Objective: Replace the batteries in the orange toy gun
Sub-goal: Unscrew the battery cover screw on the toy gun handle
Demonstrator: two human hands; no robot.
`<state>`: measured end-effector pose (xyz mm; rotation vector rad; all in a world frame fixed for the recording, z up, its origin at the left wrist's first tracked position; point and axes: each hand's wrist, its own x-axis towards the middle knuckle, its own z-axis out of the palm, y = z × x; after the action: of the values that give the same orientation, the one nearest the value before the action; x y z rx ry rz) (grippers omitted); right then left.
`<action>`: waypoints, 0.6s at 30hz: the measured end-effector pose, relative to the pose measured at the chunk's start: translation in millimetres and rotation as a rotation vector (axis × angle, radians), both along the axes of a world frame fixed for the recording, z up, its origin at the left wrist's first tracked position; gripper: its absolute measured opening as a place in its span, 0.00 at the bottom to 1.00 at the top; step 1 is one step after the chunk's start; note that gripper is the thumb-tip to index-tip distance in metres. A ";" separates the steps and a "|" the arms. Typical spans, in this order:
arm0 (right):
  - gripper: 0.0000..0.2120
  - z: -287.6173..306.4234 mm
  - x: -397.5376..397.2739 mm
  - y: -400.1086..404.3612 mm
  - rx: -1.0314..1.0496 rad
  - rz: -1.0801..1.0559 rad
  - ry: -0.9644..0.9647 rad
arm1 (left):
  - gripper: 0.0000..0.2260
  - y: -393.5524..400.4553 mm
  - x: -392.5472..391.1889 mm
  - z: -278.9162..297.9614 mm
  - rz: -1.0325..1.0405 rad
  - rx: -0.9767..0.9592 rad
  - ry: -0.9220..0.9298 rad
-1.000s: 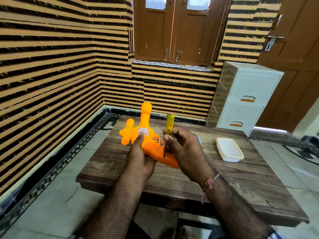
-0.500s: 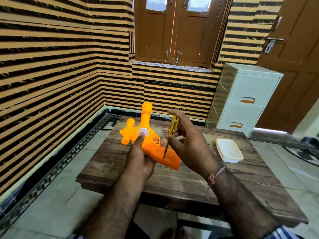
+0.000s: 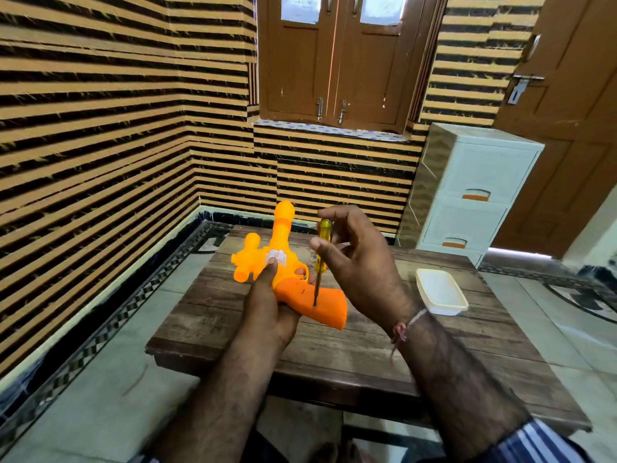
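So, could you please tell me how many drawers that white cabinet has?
2 are visible: the upper drawer and the lower drawer directly beneath it on the cabinet. The table may hide more.

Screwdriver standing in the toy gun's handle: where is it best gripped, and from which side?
Grip the yellow handle of the screwdriver, from the right and above. It stands nearly upright with its tip in the orange toy gun; the left hand blocks the left. The right hand pinches it there.

hidden: screwdriver [image 3: 320, 262] tip, sunk in the gun handle [image 3: 314, 304] | hidden: left grip [image 3: 267, 302] fingers under gun | unreadable: body label [image 3: 276, 256] beside left thumb
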<state>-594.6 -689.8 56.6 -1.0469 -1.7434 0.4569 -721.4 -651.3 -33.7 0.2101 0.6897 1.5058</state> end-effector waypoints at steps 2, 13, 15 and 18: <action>0.13 0.3 -1.2 -0.9 0.030 -0.016 0.040 | 0.15 0.0 -0.3 -0.5 -0.004 0.011 0.006; 0.11 0.4 -2.7 -5.8 -0.020 0.086 0.131 | 0.19 -1.9 0.3 0.6 0.013 -0.019 -0.020; 0.11 -0.8 -2.9 -4.8 -0.004 0.040 0.097 | 0.20 -2.5 0.5 0.5 -0.003 -0.009 -0.014; 0.13 -1.4 -3.6 -3.8 0.033 -0.009 0.091 | 0.20 -2.6 1.1 1.3 -0.001 -0.018 0.005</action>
<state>-598.1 -693.6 55.2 -0.9955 -1.6596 0.4620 -720.3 -653.9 -32.5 0.2003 0.7064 1.4977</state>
